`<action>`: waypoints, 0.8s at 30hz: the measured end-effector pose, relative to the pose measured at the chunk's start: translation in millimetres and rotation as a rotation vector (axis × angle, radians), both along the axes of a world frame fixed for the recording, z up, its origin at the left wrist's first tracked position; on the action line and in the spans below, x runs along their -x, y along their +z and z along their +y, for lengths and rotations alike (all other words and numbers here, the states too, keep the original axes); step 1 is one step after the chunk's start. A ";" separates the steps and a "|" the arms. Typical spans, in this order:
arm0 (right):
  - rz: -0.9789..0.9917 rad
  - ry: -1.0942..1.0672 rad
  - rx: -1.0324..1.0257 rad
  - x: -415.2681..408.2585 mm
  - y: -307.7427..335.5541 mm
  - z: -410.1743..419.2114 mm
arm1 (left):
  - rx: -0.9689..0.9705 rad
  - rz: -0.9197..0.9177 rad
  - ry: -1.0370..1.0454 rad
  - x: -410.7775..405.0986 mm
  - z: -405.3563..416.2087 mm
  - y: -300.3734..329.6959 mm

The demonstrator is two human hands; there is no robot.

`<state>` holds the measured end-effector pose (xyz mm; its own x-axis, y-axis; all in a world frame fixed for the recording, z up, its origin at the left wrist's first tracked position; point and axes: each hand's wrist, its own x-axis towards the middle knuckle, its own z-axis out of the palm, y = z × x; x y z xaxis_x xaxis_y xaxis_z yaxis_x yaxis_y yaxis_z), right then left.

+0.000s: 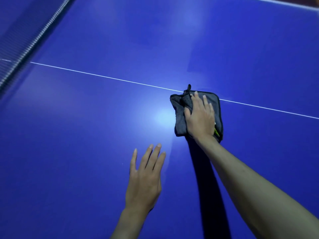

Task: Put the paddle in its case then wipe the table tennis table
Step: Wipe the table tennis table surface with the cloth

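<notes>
A blue table tennis table [86, 135] fills the view, with a white centre line running from left to right. A dark grey cloth [179, 116] lies on it at the centre line, bunched at its left side, with a small loop at its top. My right hand [200, 116] presses flat on the cloth with straight fingers. My left hand [145, 176] hovers or rests flat over the bare table nearer to me, fingers straight and spread, holding nothing. No paddle or case is in view.
The net [29, 45] runs diagonally across the upper left. A white edge line [284, 3] marks the far right border of the table. A bright light reflection [162, 116] sits just left of the cloth.
</notes>
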<state>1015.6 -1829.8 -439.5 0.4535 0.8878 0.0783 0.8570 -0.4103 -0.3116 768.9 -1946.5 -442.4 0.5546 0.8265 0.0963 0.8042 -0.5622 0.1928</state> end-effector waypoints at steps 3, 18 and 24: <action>-0.010 0.005 -0.032 1.0 -0.5 7.2 | 0.012 0.037 -0.001 0.7 2.4 2.9; 0.045 0.114 -0.068 16.0 0.1 -38.6 | 0.042 0.063 0.051 -1.6 1.9 5.3; 0.086 0.115 -0.038 15.3 1.9 -38.1 | 0.037 0.085 0.036 0.5 1.8 3.3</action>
